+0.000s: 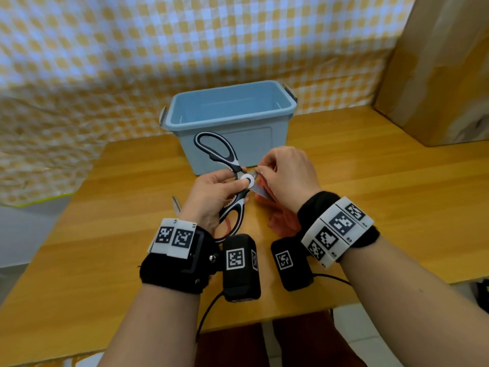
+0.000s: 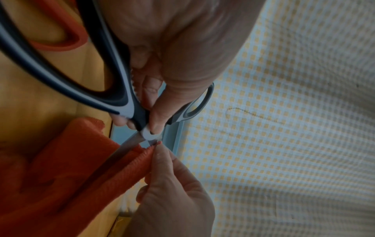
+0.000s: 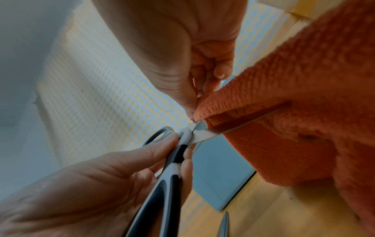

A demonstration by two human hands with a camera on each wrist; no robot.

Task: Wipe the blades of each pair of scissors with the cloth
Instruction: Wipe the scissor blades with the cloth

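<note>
Wrist cameras and marker bands sit nearest on both forearms, above the wooden tabletop (image 1: 370,181). Just beyond them, the left hand (image 1: 211,197) grips the black-and-white kitchen scissors (image 1: 232,181) at the pivot, thumb pressed on the white pivot cap, other fingers curled round the lower handle. The scissors are open, held above the tabletop, handles spread toward the person and toward the bin. The right hand (image 1: 288,176) pinches the orange cloth (image 2: 61,176) folded over one blade (image 3: 205,136), fingers (image 2: 160,154) closed tight on the fold right beside the pivot; the rest of the cloth hangs toward the tabletop. A second pair with an orange handle (image 2: 67,36) lies on the tabletop under the left hand, its blade tip (image 1: 176,205) poking out left of the wrist. Farther off stands a pale blue plastic bin (image 1: 232,115), then the checked sheet (image 1: 132,49).

Risk, as I judge it: the cutting edge runs inside the fold, so a hard squeeze while sliding could slice cloth or fingertips; a loosened left grip could let the blades swing shut on the pinching fingers.
</note>
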